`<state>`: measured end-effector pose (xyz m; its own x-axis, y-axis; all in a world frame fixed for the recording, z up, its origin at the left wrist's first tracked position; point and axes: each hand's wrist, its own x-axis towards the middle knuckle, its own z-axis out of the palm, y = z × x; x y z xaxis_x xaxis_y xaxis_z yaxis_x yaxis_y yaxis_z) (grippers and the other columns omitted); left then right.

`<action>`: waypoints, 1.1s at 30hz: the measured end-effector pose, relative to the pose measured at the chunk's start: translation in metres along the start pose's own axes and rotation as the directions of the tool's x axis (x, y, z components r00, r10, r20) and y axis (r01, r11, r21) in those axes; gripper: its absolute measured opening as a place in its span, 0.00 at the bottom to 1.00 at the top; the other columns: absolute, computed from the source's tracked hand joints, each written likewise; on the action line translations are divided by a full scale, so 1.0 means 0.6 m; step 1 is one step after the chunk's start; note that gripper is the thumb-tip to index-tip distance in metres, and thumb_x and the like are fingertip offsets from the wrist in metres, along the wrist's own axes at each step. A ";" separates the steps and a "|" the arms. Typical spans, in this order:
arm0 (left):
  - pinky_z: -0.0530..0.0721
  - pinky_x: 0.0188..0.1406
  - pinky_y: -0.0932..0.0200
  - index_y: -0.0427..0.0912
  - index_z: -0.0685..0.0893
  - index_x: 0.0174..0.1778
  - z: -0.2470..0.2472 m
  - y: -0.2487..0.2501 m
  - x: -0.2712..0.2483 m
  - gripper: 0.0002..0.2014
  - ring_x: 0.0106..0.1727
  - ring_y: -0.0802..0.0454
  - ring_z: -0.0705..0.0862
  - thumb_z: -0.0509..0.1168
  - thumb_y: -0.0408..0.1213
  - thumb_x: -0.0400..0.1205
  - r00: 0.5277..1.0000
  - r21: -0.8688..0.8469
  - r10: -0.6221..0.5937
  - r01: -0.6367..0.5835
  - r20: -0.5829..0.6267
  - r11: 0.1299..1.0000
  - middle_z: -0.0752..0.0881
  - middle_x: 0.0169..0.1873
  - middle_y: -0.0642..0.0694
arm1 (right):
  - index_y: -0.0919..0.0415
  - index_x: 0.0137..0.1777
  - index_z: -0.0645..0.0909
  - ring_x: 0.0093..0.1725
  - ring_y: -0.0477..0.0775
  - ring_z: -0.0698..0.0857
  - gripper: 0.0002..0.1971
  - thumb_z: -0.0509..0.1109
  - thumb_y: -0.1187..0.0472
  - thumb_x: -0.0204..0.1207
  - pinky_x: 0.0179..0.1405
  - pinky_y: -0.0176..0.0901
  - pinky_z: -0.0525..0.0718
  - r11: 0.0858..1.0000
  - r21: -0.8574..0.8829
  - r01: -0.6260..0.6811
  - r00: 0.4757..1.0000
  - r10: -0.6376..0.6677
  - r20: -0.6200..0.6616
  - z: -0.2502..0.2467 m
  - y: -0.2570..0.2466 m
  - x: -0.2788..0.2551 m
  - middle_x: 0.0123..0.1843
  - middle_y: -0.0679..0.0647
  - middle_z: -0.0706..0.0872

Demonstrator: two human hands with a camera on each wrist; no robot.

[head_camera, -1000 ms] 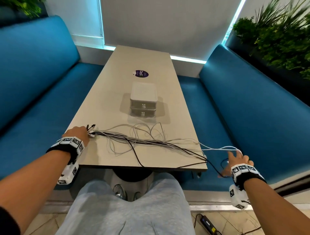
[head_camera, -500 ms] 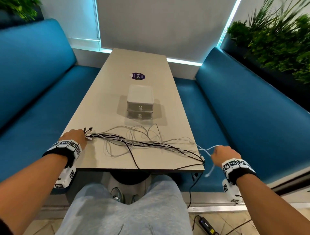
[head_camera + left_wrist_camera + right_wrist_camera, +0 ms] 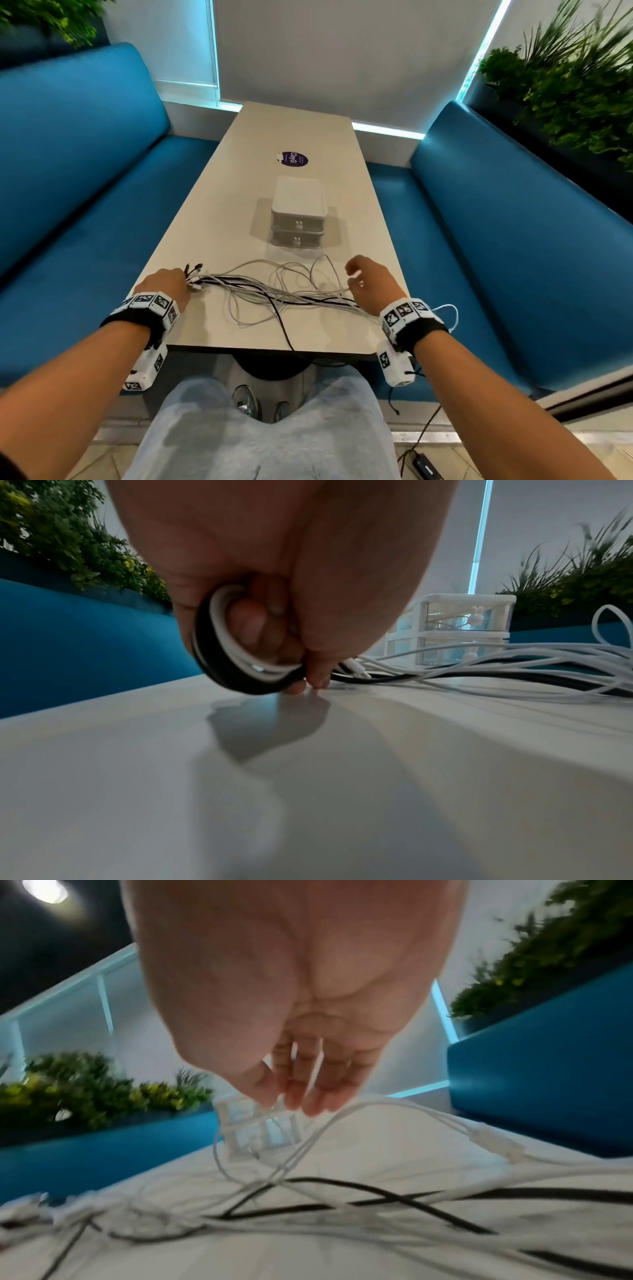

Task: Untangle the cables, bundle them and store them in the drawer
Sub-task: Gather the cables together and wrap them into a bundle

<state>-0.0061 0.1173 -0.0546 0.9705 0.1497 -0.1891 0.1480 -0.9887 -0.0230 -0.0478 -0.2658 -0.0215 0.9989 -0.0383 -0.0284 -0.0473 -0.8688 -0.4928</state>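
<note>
Blue benches (image 3: pixel 82 192) flank the long pale surface (image 3: pixel 219 222) in front of you. On it, past the cables, stands a small white two-drawer box (image 3: pixel 298 214), both drawers closed. The white and black cables (image 3: pixel 274 294) stretch across the near end of the surface, some loose loops, one black strand dropping over the near edge. Your left hand (image 3: pixel 164 286) has its fingers curled round the gathered cable ends, knuckles touching the surface. Your right hand (image 3: pixel 371 286) hangs above the cables' other end, fingers loosely extended, gripping nothing.
</note>
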 end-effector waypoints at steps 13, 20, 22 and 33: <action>0.81 0.41 0.55 0.40 0.79 0.49 -0.005 -0.002 0.005 0.07 0.42 0.42 0.82 0.59 0.39 0.84 1.000 0.003 -0.007 0.007 0.031 1.000 0.81 0.42 0.43 | 0.50 0.66 0.83 0.70 0.60 0.75 0.35 0.37 0.37 0.82 0.67 0.58 0.66 0.672 -0.703 -0.231 0.933 0.358 0.035 -0.019 0.095 -0.010 0.68 0.53 0.83; 0.79 0.40 0.55 0.39 0.81 0.52 -0.004 -0.004 0.005 0.10 0.42 0.42 0.82 0.61 0.42 0.84 0.999 -0.001 -0.017 0.017 0.042 1.000 0.81 0.42 0.43 | 0.62 0.59 0.82 0.61 0.64 0.82 0.21 0.57 0.47 0.83 0.57 0.52 0.79 0.662 -0.516 -0.544 0.814 0.566 -0.132 -0.061 0.213 -0.032 0.61 0.59 0.84; 0.79 0.40 0.55 0.39 0.81 0.52 -0.006 -0.001 0.003 0.08 0.42 0.42 0.82 0.59 0.38 0.84 0.999 0.015 -0.010 0.010 0.040 1.000 0.81 0.42 0.43 | 0.64 0.60 0.77 0.58 0.65 0.85 0.20 0.64 0.47 0.81 0.51 0.52 0.78 0.655 -0.420 -0.628 0.767 0.611 -0.194 -0.069 0.221 -0.032 0.57 0.60 0.85; 0.81 0.41 0.55 0.39 0.79 0.48 -0.006 0.001 0.003 0.07 0.43 0.41 0.83 0.58 0.38 0.84 0.999 -0.004 -0.010 0.010 0.038 1.000 0.80 0.40 0.43 | 0.60 0.47 0.82 0.42 0.58 0.82 0.16 0.57 0.50 0.80 0.42 0.45 0.79 0.713 -0.398 -0.578 0.790 0.612 -0.051 -0.072 0.215 -0.030 0.47 0.57 0.84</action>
<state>-0.0036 0.1169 -0.0517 0.9610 0.1593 -0.2261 0.1586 -0.9871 -0.0213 -0.0716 -0.3986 -0.0467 0.7600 -0.5866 -0.2798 -0.6083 -0.7936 0.0116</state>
